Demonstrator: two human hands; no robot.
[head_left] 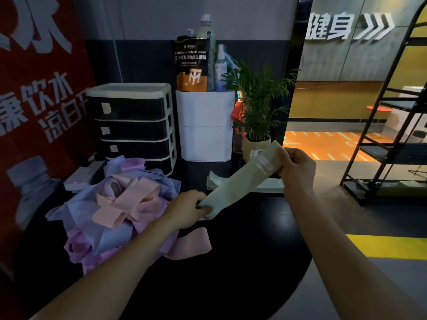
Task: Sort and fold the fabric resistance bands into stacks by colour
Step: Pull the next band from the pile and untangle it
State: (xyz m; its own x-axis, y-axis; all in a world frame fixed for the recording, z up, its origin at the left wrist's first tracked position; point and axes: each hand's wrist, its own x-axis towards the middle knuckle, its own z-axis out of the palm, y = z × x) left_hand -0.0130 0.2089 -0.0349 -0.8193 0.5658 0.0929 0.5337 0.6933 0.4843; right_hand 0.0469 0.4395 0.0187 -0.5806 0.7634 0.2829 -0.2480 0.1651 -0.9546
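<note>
A black table (242, 262) fills the lower centre. At left on it lies one tangled pile of bands (111, 211) in pink, lilac and pale blue; their number cannot be told. One green band (240, 179) stretches across mid-frame between two hands: the left hand (187, 210) grips its lower end, the right hand (297, 167) pinches its upper end. Behind it sits one stack of green bands (213, 181).

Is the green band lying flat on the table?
No, the green band is held up, stretched between the left hand and right hand.
</note>
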